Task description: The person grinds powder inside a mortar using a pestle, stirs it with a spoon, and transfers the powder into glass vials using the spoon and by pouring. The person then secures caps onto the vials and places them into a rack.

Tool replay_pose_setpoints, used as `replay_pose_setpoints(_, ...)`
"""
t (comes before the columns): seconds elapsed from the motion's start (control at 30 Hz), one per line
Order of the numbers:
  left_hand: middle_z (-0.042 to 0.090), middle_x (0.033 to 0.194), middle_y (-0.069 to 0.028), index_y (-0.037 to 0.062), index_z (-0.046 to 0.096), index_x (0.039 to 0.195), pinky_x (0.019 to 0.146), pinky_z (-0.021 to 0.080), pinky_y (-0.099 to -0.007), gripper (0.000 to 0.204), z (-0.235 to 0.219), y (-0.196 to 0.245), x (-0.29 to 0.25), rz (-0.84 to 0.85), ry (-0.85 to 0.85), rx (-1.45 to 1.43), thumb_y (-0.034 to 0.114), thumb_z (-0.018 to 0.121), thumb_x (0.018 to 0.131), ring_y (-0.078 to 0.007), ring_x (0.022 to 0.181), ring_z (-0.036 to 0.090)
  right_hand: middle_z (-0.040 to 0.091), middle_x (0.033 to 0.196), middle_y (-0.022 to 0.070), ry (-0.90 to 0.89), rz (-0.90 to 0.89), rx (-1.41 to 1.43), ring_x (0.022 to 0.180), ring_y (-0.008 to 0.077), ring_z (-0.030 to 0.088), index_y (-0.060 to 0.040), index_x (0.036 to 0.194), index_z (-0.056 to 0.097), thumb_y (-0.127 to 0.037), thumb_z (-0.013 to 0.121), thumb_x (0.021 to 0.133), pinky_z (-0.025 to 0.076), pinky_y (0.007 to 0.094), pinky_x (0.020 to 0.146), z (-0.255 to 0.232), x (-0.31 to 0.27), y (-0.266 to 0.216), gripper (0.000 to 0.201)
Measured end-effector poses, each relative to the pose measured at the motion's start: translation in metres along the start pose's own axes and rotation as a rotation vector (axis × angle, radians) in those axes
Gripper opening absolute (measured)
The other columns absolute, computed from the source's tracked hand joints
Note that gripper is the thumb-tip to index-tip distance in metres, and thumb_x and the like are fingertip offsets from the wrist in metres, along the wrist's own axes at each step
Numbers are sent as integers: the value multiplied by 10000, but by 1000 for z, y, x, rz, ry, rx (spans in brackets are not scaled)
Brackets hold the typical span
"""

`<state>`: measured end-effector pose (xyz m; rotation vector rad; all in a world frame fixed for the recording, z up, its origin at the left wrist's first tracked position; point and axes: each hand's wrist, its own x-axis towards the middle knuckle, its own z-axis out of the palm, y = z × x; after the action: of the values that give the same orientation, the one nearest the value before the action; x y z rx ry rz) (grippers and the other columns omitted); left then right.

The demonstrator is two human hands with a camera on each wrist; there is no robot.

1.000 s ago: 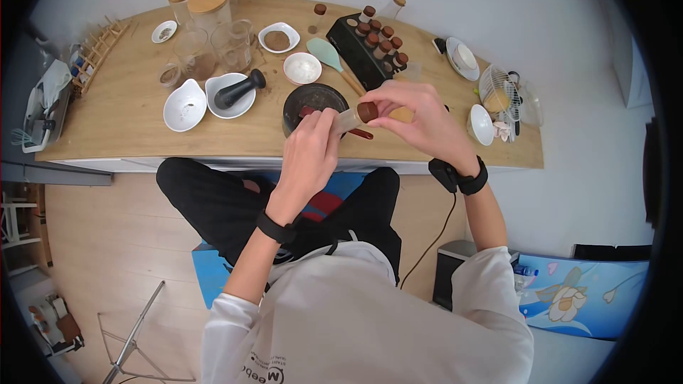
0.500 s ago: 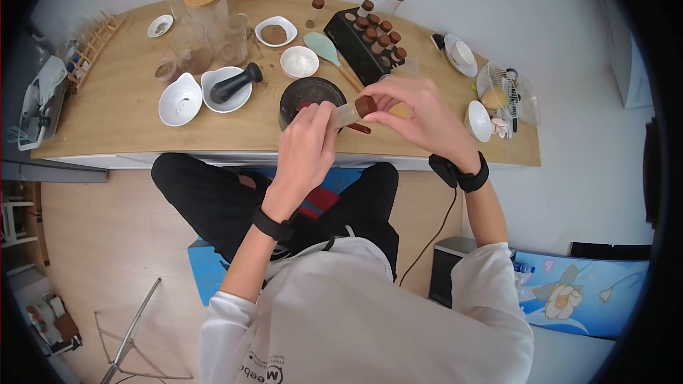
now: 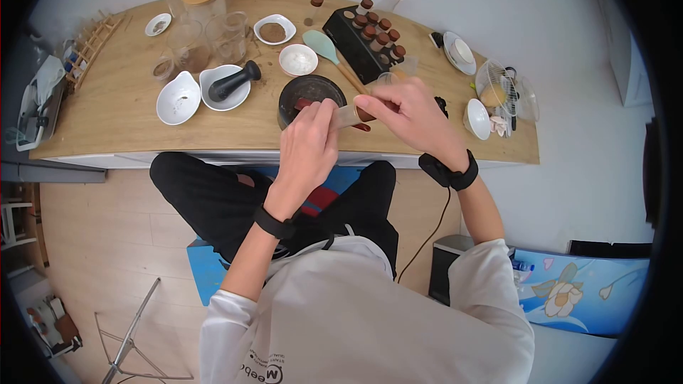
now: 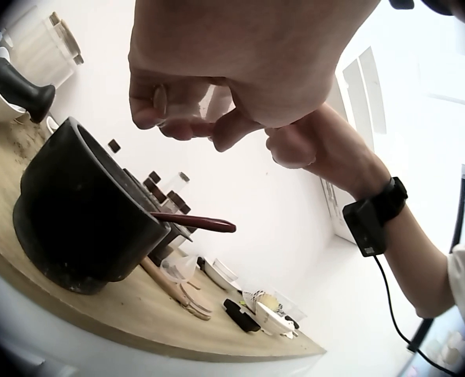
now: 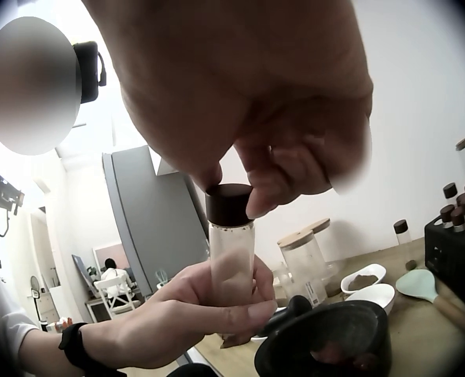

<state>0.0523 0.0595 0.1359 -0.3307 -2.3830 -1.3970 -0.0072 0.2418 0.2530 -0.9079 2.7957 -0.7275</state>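
The left hand (image 3: pixel 307 144) grips a small clear glass jar (image 3: pixel 344 118) round its body, above the front of the dark stone mortar (image 3: pixel 288 105). In the right wrist view the jar (image 5: pixel 232 263) stands upright with its dark brown cap (image 5: pixel 229 206) on. The right hand (image 3: pixel 416 119) pinches that cap between thumb and fingers. A dark red handle (image 4: pixel 197 222) sticks out over the mortar's rim in the left wrist view.
Behind the mortar are a white bowl (image 3: pixel 298 60), a mint spatula (image 3: pixel 321 45) and a black rack (image 3: pixel 357 50) of capped jars. Left stand white dishes (image 3: pixel 178 98), a black pestle (image 3: pixel 236 81) and glass containers. A wire basket (image 3: pixel 496 89) is at right.
The right hand has turned about the cap, its thumb now lying across it. The left hand keeps its grip on the jar. The head view has shifted slightly.
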Motion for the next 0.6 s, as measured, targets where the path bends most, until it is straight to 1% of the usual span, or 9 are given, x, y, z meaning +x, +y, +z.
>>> replay_pose_setpoints(0.07, 649, 938, -206, 25, 568, 1079, 737, 501, -547, 178, 1, -2, -3, -13, -9, -1, 10, 647, 920, -462, 914, 648, 537, 547, 114, -5, 21, 36, 540, 326, 481, -17, 713, 715, -389, 692, 1038, 414, 361, 549, 2, 0, 0, 495)
replay_pose_setpoints(0.13, 681, 964, -223, 29, 587, 1112, 736, 506, -539, 203, 1, -4, -4, -23, -21, -4, 36, 665, 925, -481, 913, 654, 620, 661, 109, 57, -68, 133, 583, 283, 546, -16, 890, 762, -332, 681, 1048, 429, 340, 574, 1, -1, 2, 362)
replay_pose_setpoints(0.17, 682, 962, -223, 29, 585, 1110, 728, 506, -537, 200, 2, -5, -4, -25, -20, -7, 39, 669, 929, -480, 903, 654, 620, 661, 109, 57, -68, 134, 583, 283, 546, -16, 890, 762, -332, 681, 1048, 429, 340, 574, 1, -3, 2, 362)
replay_pose_setpoints(0.23, 682, 959, -223, 30, 583, 1109, 720, 506, -535, 198, 2, -6, -3, -28, -19, -10, 42, 672, 933, -479, 892, 655, 700, 885, 94, 109, -6, 225, 716, 214, 650, -21, 1120, 753, -231, 680, 1044, 486, 331, 629, -2, -5, 3, 235)
replay_pose_setpoints(0.27, 662, 937, -207, 24, 566, 1076, 718, 505, -543, 166, 2, -7, -3, -35, -5, -22, 31, 658, 938, -465, 895, 655, 700, 885, 94, 109, -5, 225, 716, 214, 650, -21, 1120, 753, -231, 680, 1044, 486, 331, 629, -3, -6, 2, 235)
replay_pose_setpoints(0.33, 641, 915, -191, 19, 550, 1044, 717, 503, -552, 138, 2, -7, -3, -42, 6, -35, 21, 643, 942, -451, 897, 656, 697, 1067, 78, 105, -165, 378, 838, 168, 683, -31, 1251, 707, -142, 723, 1002, 528, 320, 676, -5, -8, 1, 273)
replay_pose_setpoints(0.43, 646, 914, -188, 22, 551, 1044, 715, 504, -549, 131, 1, -6, -1, -86, -4, -21, 26, 642, 950, -449, 892, 659, 699, 1123, 87, 38, -207, 341, 873, 152, 681, -38, 1269, 726, -36, 787, 906, 562, 280, 749, -7, -9, 6, 369)
replay_pose_setpoints(0.57, 648, 909, -187, 27, 555, 1041, 710, 502, -553, 118, 3, -3, -3, -51, -7, 6, 33, 639, 958, -447, 891, 659, 696, 1050, 84, 36, -198, 283, 828, 176, 682, -32, 1193, 733, -132, 809, 938, 530, 290, 682, -1, -9, 17, 284)
replay_pose_setpoints(0.6, 649, 911, -187, 28, 556, 1039, 709, 501, -553, 113, 3, -3, -3, -38, -8, 11, 35, 637, 960, -447, 891, 660, 693, 1050, 87, -48, -75, 203, 820, 177, 679, -37, 1190, 738, -136, 801, 947, 528, 292, 677, -2, -10, 17, 269)
